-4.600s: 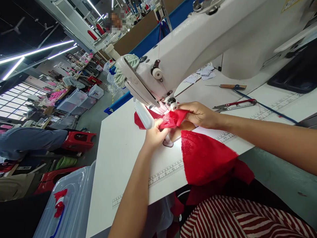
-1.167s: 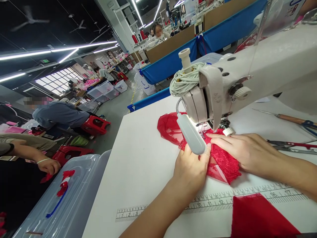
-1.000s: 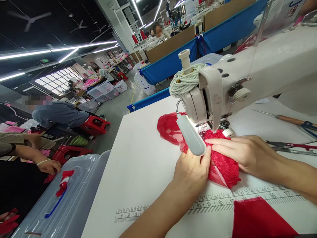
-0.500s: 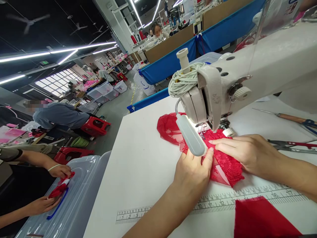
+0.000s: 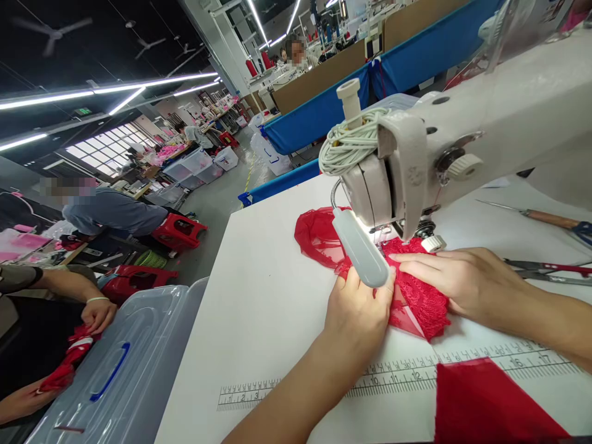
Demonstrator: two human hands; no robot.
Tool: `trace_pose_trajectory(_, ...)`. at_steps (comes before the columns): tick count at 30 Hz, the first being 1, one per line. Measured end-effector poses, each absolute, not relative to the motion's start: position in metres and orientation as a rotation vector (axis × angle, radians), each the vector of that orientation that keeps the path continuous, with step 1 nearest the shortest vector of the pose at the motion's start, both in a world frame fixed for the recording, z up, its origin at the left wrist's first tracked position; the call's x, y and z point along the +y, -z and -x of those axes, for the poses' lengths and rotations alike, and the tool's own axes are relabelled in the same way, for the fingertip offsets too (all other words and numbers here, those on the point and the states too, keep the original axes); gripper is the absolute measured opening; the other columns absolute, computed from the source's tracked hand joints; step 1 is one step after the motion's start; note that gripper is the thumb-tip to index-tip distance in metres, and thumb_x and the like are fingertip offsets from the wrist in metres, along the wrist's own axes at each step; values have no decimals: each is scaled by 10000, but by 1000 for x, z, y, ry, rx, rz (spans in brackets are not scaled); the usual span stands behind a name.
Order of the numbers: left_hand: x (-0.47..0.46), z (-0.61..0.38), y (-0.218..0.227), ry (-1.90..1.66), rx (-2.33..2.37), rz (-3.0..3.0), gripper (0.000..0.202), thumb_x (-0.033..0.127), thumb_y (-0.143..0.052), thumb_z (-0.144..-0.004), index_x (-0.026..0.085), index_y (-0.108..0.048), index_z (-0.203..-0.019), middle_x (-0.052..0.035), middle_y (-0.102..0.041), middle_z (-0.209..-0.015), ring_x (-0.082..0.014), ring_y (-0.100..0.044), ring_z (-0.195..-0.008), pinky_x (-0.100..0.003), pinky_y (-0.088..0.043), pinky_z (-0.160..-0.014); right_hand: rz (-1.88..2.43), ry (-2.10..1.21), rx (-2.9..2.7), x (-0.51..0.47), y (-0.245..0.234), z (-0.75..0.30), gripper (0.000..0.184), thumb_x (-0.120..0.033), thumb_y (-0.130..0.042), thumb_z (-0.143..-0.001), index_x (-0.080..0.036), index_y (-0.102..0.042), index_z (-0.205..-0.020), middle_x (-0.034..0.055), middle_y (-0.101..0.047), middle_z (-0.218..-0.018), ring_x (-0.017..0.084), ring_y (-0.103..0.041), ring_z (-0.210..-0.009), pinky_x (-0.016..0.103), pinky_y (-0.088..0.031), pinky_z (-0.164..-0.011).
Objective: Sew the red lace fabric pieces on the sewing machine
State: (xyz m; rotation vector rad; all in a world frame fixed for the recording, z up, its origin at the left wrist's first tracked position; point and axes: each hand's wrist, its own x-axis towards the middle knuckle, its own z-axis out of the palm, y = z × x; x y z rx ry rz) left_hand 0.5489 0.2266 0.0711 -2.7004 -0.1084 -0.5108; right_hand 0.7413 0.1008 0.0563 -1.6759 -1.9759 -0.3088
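Note:
A red lace piece [image 5: 419, 302] lies on the white table [image 5: 259, 277] under the head of the white sewing machine [image 5: 444, 148]. My left hand [image 5: 356, 324] presses on its near left part, fingers together, just below the machine's grey lamp [image 5: 361, 248]. My right hand [image 5: 457, 280] lies flat on the lace from the right, fingers stretched toward the needle area. Sheer red fabric [image 5: 317, 234] trails out behind the machine to the left.
Another red fabric piece [image 5: 485, 404] lies at the near right by the printed ruler [image 5: 416, 373]. Red-handled scissors [image 5: 546, 271] and an awl [image 5: 531, 214] lie at the right. A clear lidded bin [image 5: 120, 364] stands left, where another person's hands [image 5: 97, 314] hold red pieces.
My hands have stayed on the lace, which has fed slightly under the needle. At the left, the other person has lifted the red pieces off the bin lid.

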Motion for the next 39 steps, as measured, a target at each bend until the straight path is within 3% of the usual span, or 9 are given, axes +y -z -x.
trace_pose_trajectory(4, 227, -549, -72, 434, -141, 2719, 389, 19, -528, -914, 139, -682, -1251, -184, -686, -1213, -230, -658, -892, -320, -537, -675, 1696, 343, -2026, 101, -57, -744, 365, -73, -440, -904, -190, -688, -1147, 57, -766, -1187, 231, -762, -777, 319, -561, -513)
trace_pose_trajectory(9, 227, -551, -73, 448, -131, 2715, 392, -11, -475, -903, 104, -673, -1221, -168, -676, -1211, -189, -626, -797, -288, -464, -573, 1668, 362, -2049, 100, -54, -744, 473, -32, -449, -868, -178, -624, -1283, 74, -731, -1276, 230, -765, -843, 326, -582, -581)
trace_pose_trajectory(13, 227, -552, -70, 569, -74, 2684, 374, -40, -470, -896, 81, -680, -1182, -138, -705, -1137, -190, -630, -807, -294, -451, -571, 1577, 409, -1998, 100, -51, -741, 439, 39, -359, -877, -206, -641, -1107, 64, -756, -1189, 207, -752, -827, 300, -529, -571)
trace_pose_trajectory(17, 228, -551, -69, 619, -57, 2659, 331, -25, -500, -906, 95, -691, -1148, -150, -710, -1119, -206, -655, -841, -291, -428, -556, 1618, 387, -1997, 99, -51, -741, 386, 16, -339, -928, -216, -637, -1004, 62, -761, -1146, 191, -728, -767, 291, -478, -531)
trace_pose_trajectory(25, 228, -550, -71, 677, -60, 2665, 369, -1, -521, -909, 138, -690, -1206, -152, -723, -1125, -199, -639, -779, -285, -388, -549, 1661, 303, -2045, 96, -56, -744, 396, 26, -361, -919, -218, -656, -1020, 47, -760, -1147, 185, -721, -813, 280, -494, -572)
trace_pose_trajectory(32, 229, -550, -66, 643, -70, 2673, 321, -16, -533, -901, 134, -716, -1118, -168, -719, -1151, -213, -677, -858, -298, -401, -566, 1647, 317, -2035, 97, -56, -744, 373, 19, -374, -928, -224, -642, -1022, 26, -758, -1149, 190, -717, -801, 288, -461, -540)
trace_pose_trajectory(39, 230, -549, -68, 514, -98, 2714, 362, 9, -520, -916, 133, -699, -1205, -185, -704, -1207, -250, -684, -932, -335, -471, -657, 1577, 373, -2040, 100, -50, -748, 389, 19, -402, -884, -225, -603, -1110, 42, -754, -1171, 203, -737, -818, 298, -507, -566)
